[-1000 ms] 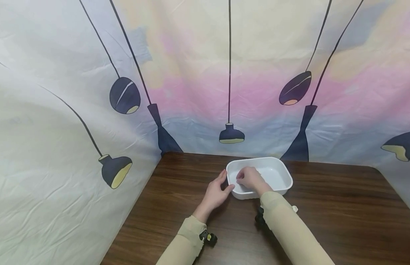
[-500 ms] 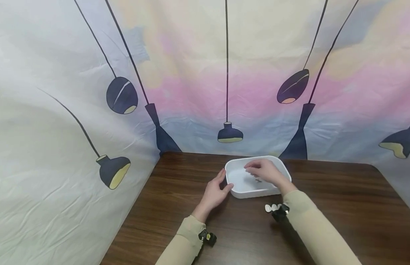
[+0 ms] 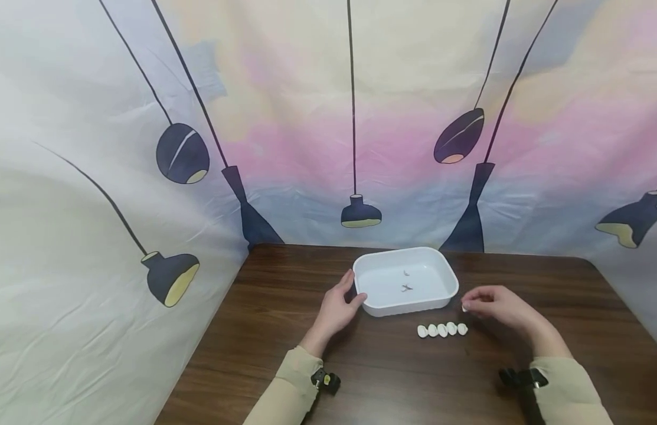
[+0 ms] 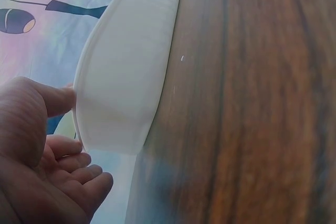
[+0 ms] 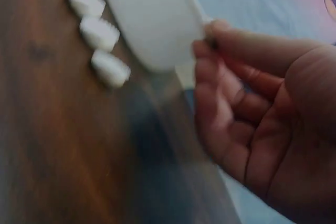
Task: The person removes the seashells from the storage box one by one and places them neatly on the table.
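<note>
My left hand [image 3: 336, 306] holds the left end of a white rectangular tray [image 3: 381, 307], with the thumb at the rim; in the left wrist view the other fingers curl loosely beside it. To the right of the tray, my right hand [image 3: 503, 306] pinches a small white shell [image 3: 464, 307] between thumb and fingertips, close above the table. The fingers cover most of that shell. A row of several white oval shells [image 3: 442, 330] lies in front of the tray; the right wrist view shows ridged edges on the shells [image 5: 100, 34].
Inside the tray are a few small thin pieces [image 3: 407, 288], some dark. The brown wooden table [image 3: 381, 378] runs back to a wall hanging [image 3: 402, 141] painted with lamps. More wood surface extends on the right.
My right hand has come up out of the tray and moved right, bringing the small shell beside it and uncovering the row. The left hand stays at the tray, while the head view shifts slightly.
</note>
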Tool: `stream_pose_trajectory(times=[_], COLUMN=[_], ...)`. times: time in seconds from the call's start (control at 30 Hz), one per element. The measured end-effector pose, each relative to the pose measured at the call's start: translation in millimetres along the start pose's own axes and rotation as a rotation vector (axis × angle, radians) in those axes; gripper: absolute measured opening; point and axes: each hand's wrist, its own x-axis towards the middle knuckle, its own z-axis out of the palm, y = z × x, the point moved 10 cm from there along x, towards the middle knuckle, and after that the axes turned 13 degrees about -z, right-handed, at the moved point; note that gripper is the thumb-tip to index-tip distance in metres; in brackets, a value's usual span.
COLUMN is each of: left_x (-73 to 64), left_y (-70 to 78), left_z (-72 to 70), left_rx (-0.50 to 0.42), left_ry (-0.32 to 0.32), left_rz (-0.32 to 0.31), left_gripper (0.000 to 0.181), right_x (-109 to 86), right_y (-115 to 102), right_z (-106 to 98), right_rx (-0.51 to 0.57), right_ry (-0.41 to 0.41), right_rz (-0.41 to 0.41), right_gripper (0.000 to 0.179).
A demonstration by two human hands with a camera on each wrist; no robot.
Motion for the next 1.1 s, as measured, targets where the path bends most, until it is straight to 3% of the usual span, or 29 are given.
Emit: stream_pose_trajectory(times=[0.2, 0.47, 0.67, 0.8, 1.1], left_x=[-0.8, -0.5, -0.2, 0.1, 0.9], left_y=[-1.8, -2.0, -0.8, -1.7, -1.0], left_z=[-1.6, -2.9, -1.4, -1.6, -1.4], left_rx=[0.018, 0.014, 0.01, 0.007, 0.015], left_ry=[-0.005, -0.001, -0.012, -0.009, -0.007], left_rz=[-0.005, -0.007, -0.011, -0.019, -0.022], left_gripper=[0.069, 0.069, 0.071, 0.07, 0.069], right_x=[-21.4, -19.9, -23.8, -23.1, -23.6], right_y=[25.6, 20.9, 24.7, 20.3, 20.0], right_z=[-0.6, 0.4, 3.5, 6.3, 9.1], right_rx=[-0.128, -0.332, -0.313, -0.284, -0.336], right_ry=[-0.022, 0.01, -0.012, -0.036, -0.049], right_rz=[0.06, 0.032, 0.042, 0.0, 0.029], right_gripper=[0.022, 0.016, 0.022, 0.026, 0.027])
